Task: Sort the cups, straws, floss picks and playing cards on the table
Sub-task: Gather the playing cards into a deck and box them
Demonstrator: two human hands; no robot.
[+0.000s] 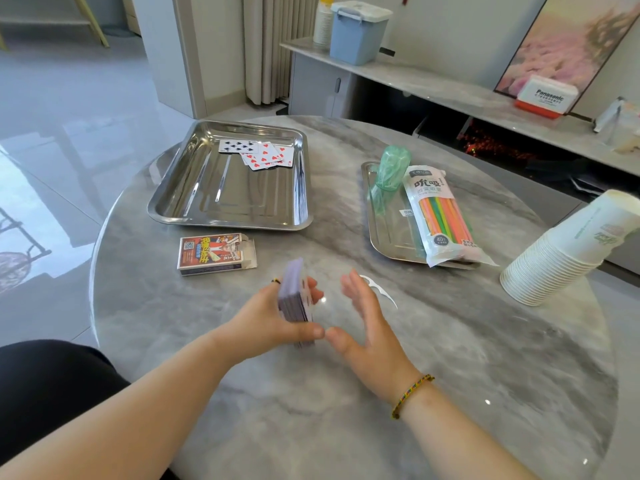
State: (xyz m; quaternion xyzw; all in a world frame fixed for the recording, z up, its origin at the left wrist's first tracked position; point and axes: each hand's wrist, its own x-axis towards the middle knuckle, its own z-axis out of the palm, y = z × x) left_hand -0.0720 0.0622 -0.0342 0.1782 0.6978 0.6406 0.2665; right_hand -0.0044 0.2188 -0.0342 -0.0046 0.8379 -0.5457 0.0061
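Sorting barely begun. A few playing cards (258, 154) face up in the far right corner of the left tray (194, 202); straw pack (441, 216) and green floss-pick bag (389, 174) on the right tray (375, 237). Left hand (277, 320) clamped around the deck (294, 299) near the table's (485, 358) front edge — right hand (363, 323) open, empty, just beside it. Still loose: 1 floss pick (381, 289), cup stack (561, 258) at the right edge, card box (214, 252).
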